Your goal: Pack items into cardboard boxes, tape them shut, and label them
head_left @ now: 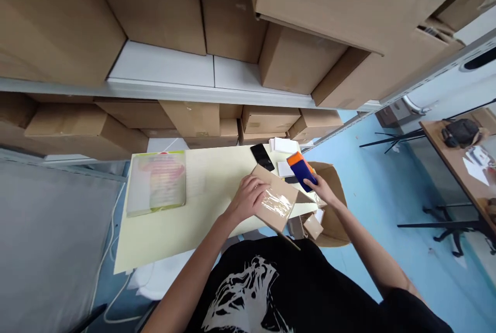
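My left hand (250,196) is closed on a small cardboard box (279,196) with clear shiny tape across it. The box is tilted over the table's front edge, close to my body, and flaps stand out at its right and lower ends. To its right, my right hand (320,188) grips a dark blue and orange box (301,170), held up apart from the cardboard one. Just behind the cardboard box a black phone (262,157) lies on the pale yellow table (217,183). White boxes or cards (284,145) sit at the table's back right corner.
A large open carton (335,209) with small boxes in it stands right of the table. On the table's left lies a clear plastic-covered stack (157,183). Behind rises a shelf (163,66) loaded with cartons. A brown desk (457,152) stands far right.
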Demonstrator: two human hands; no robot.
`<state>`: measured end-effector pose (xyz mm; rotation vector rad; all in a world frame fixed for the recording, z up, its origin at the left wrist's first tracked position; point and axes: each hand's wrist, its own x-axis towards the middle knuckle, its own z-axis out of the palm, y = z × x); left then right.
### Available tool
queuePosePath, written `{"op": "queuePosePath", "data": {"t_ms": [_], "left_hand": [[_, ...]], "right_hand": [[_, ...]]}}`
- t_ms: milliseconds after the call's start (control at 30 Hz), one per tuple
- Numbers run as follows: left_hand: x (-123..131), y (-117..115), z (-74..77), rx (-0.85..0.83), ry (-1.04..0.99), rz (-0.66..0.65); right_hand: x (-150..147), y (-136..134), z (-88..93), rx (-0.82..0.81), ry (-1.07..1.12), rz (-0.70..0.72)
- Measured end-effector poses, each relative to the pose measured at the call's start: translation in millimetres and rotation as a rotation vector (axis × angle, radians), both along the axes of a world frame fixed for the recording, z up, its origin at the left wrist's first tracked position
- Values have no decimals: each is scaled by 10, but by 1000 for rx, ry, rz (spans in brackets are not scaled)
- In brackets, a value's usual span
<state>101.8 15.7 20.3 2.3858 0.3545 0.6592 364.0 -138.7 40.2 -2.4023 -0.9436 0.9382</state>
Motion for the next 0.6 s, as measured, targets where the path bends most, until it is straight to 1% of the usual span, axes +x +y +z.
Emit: {"op": "queuePosePath", "data": {"t_ms": [67,133,233,333,500,600], "left_hand": [[6,2,13,-13,0,-49],[16,0,45,-33,28,-102],[45,13,110,-88,104,-188],[123,44,168,-81,189,-241],[367,33,236,92,339,-314],[491,-14,250,180,402,-323]], "right_hand": [[-22,-43,-278,-89,-183,38],[-53,-94,-505,-161,-305,88],[-114,-168,-774,-184,-329,151],[-178,-213,-974,-130,-306,145],[-297,-221,-1250,120,-301,70],[-359,-215,-1419,177,-292,44]]}}
